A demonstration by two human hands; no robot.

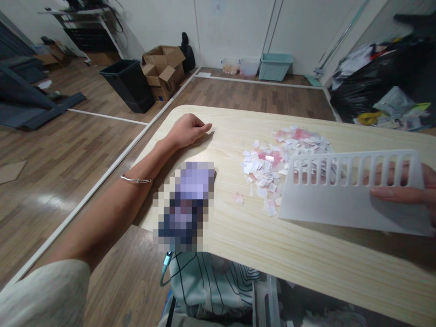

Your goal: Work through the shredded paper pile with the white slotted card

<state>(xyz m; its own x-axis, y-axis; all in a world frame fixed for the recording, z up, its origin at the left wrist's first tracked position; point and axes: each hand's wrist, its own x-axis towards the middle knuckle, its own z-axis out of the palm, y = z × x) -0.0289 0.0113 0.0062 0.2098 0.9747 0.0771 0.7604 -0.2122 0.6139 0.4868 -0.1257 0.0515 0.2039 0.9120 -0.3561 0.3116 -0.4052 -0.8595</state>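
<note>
My left hand (189, 129) rests near the far left corner of the pale wooden table (231, 236). Its fingers are curled and pressed together; whatever they may hold is hidden. At the right, my right hand (397, 188) grips a white slotted plastic panel (334, 204), thumb on the near face and fingers showing behind the slots. The panel stands tilted along the near right side of a loose pile of white and pink paper scraps (269, 172). A pixelated phone-like device (187, 204) lies below my left hand, with a cable (166, 261) at its lower end.
Under the table's near edge sits a green striped cloth (211, 281) beside a grey container (264, 299). Beyond the table are a black bin (131, 86), cardboard boxes (165, 68), a teal tub (275, 66) and black rubbish bags (381, 72).
</note>
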